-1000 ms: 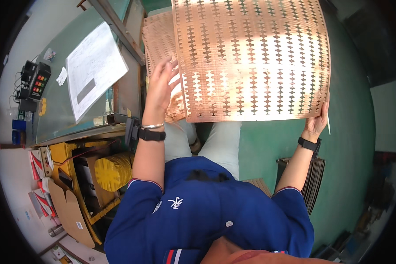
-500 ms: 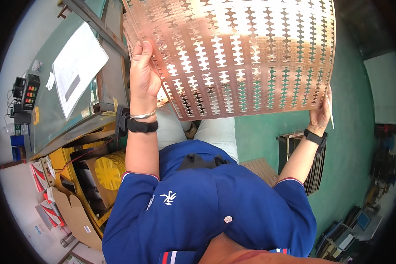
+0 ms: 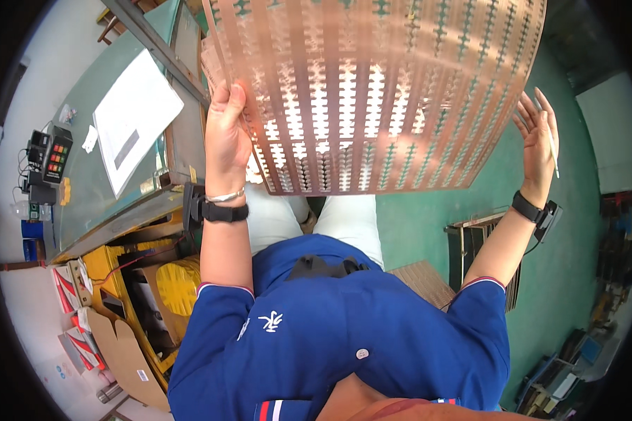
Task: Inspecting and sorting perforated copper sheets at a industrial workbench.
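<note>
A large copper-coloured sheet (image 3: 361, 105), perforated with rows of scalloped cut-outs, is held up in front of me, its lower part catching bright light. My left hand (image 3: 226, 137) pinches its left edge, thumb on the near face. Beside the right edge is my right hand (image 3: 538, 144), fingers stretched and spread. A thin white stick (image 3: 555, 160), like a pen, is tucked in that hand; how it is gripped is hidden. Whether those fingertips touch the sheet I cannot tell. More copper-coloured sheet edges (image 3: 209, 62) show behind the upper left side.
At left stands a glass-topped table (image 3: 77, 210) with a white paper (image 3: 137, 123) and a small black device with coloured buttons (image 3: 57, 154). Below it are a yellow frame (image 3: 105, 263) and cardboard (image 3: 123, 351). A rack of upright panels (image 3: 474, 242) stands on the green floor (image 3: 562, 259).
My right hand has come off the sheet's right edge, moving right and up with its fingers spreading. The sheet has turned and bowed, its lower right corner shifting left. My left hand keeps its grip.
</note>
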Available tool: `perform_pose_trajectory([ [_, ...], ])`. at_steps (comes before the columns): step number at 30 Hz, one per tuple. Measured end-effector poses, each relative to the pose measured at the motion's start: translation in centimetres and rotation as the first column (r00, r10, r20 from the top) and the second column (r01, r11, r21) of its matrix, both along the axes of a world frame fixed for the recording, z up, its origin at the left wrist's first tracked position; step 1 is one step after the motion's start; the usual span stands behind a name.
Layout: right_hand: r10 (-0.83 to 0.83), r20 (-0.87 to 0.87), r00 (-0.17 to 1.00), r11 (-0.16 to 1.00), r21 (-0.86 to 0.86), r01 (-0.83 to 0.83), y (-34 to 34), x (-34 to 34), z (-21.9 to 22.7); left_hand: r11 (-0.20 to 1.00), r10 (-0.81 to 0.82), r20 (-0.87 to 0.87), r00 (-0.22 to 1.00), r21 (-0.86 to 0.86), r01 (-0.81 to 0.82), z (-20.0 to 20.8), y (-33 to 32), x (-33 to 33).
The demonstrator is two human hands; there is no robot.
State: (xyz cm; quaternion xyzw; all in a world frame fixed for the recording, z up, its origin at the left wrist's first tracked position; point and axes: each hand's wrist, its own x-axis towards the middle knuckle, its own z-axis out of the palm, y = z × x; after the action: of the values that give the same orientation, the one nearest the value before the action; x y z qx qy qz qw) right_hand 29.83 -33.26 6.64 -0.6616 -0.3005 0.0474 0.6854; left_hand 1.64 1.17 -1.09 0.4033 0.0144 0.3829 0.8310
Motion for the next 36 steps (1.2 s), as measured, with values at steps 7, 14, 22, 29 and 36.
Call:
perform_pose_trajectory([
  [7,-0.052,0.093,0.994,0.996,0.079,0.045,1.9,1.4,1.0,0.998,0.053,-0.077,0.996,-0.011,-0.054,-0.1,-0.5,-0.4],
  [14,0.063,-0.005,0.998,0.961,0.27,-0.059,2.6,0.2,0.5,0.999,0.042,-0.065,0.997,-0.019,-0.043,-1.3,-0.1,-0.8],
  [22,-0.042,-0.008,0.999,0.94,0.34,0.043,3.6,-1.2,1.1,0.999,0.014,-0.03,0.999,-0.033,-0.015,-1.3,-0.2,-0.3],
  [29,-0.102,-0.002,0.995,0.922,0.376,0.096,3.9,-0.5,0.4,1.0,0.01,-0.061,0.998,-0.016,-0.011,-1.2,-0.1,-0.2],
  [36,-0.021,-0.035,0.999,0.902,0.43,0.034,3.6,-0.1,-0.4,0.999,0.034,-0.09,0.995,-0.028,-0.037,-1.1,-0.2,-0.5],
])
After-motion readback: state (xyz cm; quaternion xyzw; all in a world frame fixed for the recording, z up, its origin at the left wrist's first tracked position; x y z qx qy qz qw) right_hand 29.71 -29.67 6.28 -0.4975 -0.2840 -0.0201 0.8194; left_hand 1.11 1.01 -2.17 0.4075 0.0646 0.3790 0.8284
